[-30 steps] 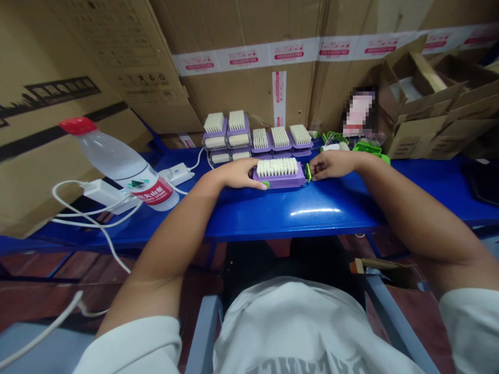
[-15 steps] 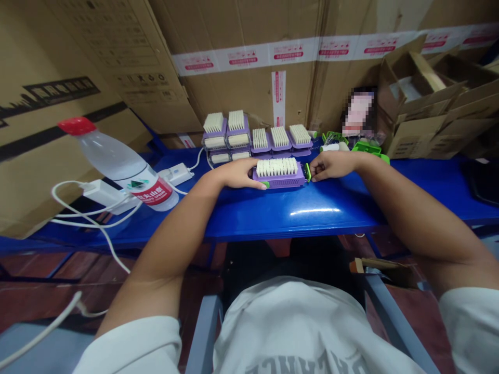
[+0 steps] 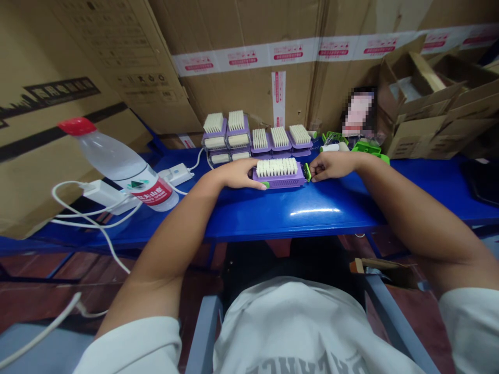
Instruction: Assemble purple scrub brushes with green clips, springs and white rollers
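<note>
A purple brush [image 3: 279, 174] with white bristles lies on the blue bench [image 3: 312, 208] in front of me. My left hand [image 3: 237, 174] wraps around its left end, fingers closed, holding it down. My right hand [image 3: 331, 165] is closed in a pinch on a small green end piece [image 3: 307, 172] at the brush's right end. Behind stand several more purple brushes [image 3: 257, 137], some stacked two or three high.
A water bottle [image 3: 120, 166] with a red cap lies tilted at left, beside a white charger [image 3: 105, 193] and cables. Green parts [image 3: 368, 149] sit behind my right hand. Cardboard boxes [image 3: 429, 93] wall in the back and right.
</note>
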Demonstrator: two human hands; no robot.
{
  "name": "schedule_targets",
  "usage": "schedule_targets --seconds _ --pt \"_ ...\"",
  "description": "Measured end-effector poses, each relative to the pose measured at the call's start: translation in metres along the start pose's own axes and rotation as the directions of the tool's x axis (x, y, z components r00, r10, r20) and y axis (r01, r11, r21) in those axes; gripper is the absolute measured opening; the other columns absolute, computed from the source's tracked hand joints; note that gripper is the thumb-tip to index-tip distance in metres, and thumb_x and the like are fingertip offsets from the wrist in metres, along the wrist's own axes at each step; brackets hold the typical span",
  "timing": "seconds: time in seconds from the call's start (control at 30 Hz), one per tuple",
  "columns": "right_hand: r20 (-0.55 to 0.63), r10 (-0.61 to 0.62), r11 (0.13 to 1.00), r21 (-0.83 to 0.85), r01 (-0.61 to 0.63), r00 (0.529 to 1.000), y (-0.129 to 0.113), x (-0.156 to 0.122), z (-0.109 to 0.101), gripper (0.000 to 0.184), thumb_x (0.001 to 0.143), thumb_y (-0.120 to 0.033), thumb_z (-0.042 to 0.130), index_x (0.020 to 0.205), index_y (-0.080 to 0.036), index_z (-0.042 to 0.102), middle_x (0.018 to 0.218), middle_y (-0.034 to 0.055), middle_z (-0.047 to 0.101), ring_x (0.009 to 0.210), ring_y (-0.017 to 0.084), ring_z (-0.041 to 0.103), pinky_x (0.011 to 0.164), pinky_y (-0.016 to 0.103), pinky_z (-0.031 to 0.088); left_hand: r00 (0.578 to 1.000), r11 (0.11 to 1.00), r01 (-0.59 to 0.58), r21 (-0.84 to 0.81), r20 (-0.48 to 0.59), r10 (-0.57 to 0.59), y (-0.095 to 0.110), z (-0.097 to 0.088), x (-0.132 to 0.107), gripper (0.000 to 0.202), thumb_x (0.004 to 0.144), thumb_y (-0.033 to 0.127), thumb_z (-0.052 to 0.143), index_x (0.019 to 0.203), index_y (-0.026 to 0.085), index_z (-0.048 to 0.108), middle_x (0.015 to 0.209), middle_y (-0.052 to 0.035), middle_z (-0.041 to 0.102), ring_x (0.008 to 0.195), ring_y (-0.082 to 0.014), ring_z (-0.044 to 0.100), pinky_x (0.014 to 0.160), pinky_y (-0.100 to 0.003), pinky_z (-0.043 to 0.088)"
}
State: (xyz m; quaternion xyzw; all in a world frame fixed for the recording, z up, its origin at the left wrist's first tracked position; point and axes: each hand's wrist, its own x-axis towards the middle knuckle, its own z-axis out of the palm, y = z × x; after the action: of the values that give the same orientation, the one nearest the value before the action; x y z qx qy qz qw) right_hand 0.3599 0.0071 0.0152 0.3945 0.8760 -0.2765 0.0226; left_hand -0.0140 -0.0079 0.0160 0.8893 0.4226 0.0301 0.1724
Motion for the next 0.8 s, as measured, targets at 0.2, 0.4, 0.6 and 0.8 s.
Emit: schedule_targets --seconds 0.2,0.4,0.6,0.8 --pt "0.003 0.003 1.000 0.006 -0.003 1.000 -0.0009 -0.0002 0.0000 0.032 0.089 -0.052 0.078 0.090 -0.021 0.077 0.071 0.0000 0.068 0.070 0.018 0.058 0.074 0.037 0.045 1.000 1.000 -0.008 -0.002 0.003 0.008 -0.0011 0.0006 0.0002 0.094 0.087 0.070 0.086 0.167 0.024 0.064 0.172 -0.0131 0.070 0.154 -0.0398 0.071 0.126 -0.045 0.057" --pt "0.013 0.007 1.000 0.023 -0.007 1.000 -0.0025 -0.0011 -0.0007 0.036 0.086 -0.056 0.082 0.090 -0.021 0.078 0.072 0.0004 0.069 0.071 0.019 0.059 0.074 0.037 0.045 0.999 0.999 -0.035 -0.020 -0.015 0.035 -0.0044 0.0012 0.0008 0.095 0.086 0.072 0.088 0.165 0.025 0.067 0.169 -0.0131 0.073 0.150 -0.0406 0.073 0.124 -0.046 0.058" --pt "0.017 -0.002 0.999 0.033 0.001 1.000 -0.0014 -0.0017 -0.0005 0.037 0.085 -0.058 0.084 0.088 -0.021 0.077 0.071 -0.0007 0.068 0.070 0.018 0.058 0.073 0.037 0.045 0.999 0.999 -0.043 -0.024 -0.019 0.043 -0.0065 0.0016 0.0018 0.095 0.086 0.071 0.089 0.167 0.026 0.066 0.171 -0.0132 0.072 0.152 -0.0414 0.072 0.124 -0.047 0.058" --pt "0.019 0.003 0.999 0.032 -0.003 1.000 -0.0009 -0.0013 -0.0014 0.039 0.086 -0.059 0.085 0.089 -0.021 0.078 0.072 -0.0001 0.069 0.071 0.019 0.060 0.073 0.037 0.045 1.000 1.000 -0.017 -0.013 -0.004 0.017 -0.0012 -0.0002 -0.0004 0.094 0.088 0.070 0.089 0.167 0.026 0.065 0.171 -0.0130 0.071 0.152 -0.0403 0.072 0.125 -0.046 0.058"
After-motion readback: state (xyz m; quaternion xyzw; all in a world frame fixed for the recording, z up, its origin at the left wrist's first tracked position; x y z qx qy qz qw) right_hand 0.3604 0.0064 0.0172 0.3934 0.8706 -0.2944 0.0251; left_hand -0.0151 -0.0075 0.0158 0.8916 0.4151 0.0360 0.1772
